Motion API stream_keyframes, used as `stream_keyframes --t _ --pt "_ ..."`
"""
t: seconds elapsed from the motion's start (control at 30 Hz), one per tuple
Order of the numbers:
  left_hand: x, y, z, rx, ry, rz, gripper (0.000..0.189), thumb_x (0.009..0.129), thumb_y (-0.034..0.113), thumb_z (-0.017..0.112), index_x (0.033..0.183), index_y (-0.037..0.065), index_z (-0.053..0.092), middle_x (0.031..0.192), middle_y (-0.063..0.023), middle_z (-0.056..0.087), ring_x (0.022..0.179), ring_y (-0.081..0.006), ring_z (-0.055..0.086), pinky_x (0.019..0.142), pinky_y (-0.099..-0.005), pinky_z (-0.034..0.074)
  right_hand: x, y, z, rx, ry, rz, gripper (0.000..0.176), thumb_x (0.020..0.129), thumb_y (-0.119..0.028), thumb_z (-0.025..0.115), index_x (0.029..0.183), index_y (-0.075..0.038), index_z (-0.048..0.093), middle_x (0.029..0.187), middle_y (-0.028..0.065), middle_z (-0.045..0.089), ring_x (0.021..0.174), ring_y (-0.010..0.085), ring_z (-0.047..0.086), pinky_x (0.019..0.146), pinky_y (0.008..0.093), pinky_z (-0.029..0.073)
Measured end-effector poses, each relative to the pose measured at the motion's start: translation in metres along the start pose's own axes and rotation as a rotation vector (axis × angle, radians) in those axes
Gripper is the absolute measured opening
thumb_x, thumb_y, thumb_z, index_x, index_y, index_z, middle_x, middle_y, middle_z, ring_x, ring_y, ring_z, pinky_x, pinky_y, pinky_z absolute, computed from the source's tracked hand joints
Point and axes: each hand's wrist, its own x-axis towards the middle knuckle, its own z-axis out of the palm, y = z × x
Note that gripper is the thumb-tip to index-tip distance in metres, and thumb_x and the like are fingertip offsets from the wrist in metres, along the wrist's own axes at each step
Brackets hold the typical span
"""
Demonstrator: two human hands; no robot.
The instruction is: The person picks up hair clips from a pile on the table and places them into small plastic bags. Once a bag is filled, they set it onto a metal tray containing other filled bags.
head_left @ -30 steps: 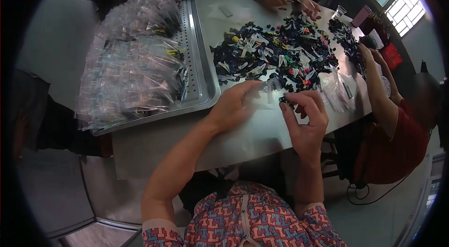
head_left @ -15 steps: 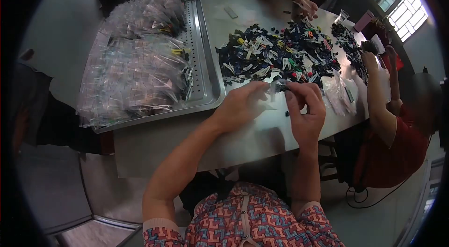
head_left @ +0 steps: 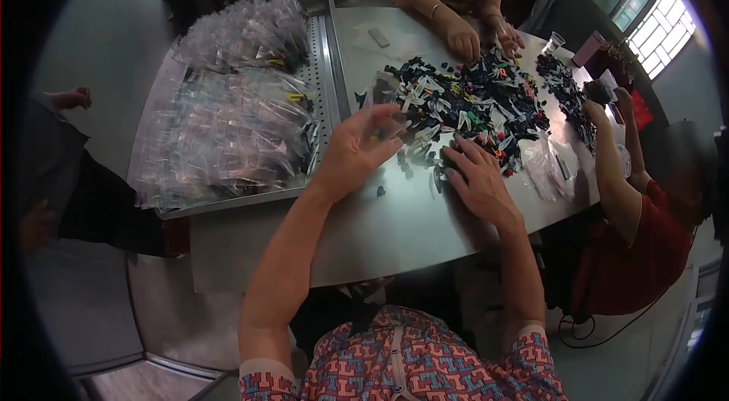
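Observation:
My left hand (head_left: pixel 357 149) is closed on a clear plastic bag (head_left: pixel 382 88), which stands up from the fingers beside the metal tray. At the near edge of a wide pile of small plastic clips (head_left: pixel 474 101), mostly black and white with some coloured ones, my right hand (head_left: pixel 482 182) lies with its fingers stretched out. A few dark pieces sit under and beside those fingertips. Whether the bag has anything in it is hard to see.
On the left, a perforated metal tray (head_left: pixel 334 59) is heaped with filled clear bags (head_left: pixel 220 135). More clear bags (head_left: pixel 550 165) lie to the right. Two co-workers handle pieces across the table and at its right side. A small grey block (head_left: pixel 378 38) rests near the far edge.
My hands have moved apart: the left went up and left with the bag, while the right opened and came down at the pile. The co-worker opposite lowered a hand to the pile.

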Motion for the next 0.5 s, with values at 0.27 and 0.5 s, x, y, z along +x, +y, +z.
stream_keyframes --t 0.27,0.5 --pt "-0.003 -0.001 0.004 0.059 -0.004 -0.053 0.048 0.091 -0.004 0.067 0.137 -0.001 0.053 0.118 -0.0075 0.063 0.111 -0.013 0.06 0.098 -0.0261 0.047 0.053 0.006 0.023 -0.038 0.128 -0.065 0.049 0.099 -0.03 0.055 0.144 -0.014 0.051 0.152 0.0164 0.044 0.141 0.0383 0.037 0.116 0.0529 0.026" --pt "-0.001 -0.011 0.002 0.12 -0.033 -0.001 0.047 0.092 -0.003 0.066 0.137 -0.002 0.052 0.114 -0.0064 0.062 0.109 -0.0133 0.06 0.098 -0.0264 0.047 0.035 -0.004 0.005 -0.007 -0.042 -0.091 0.052 0.096 -0.023 0.055 0.147 -0.017 0.048 0.153 0.0141 0.042 0.141 0.038 0.038 0.116 0.0518 0.027"
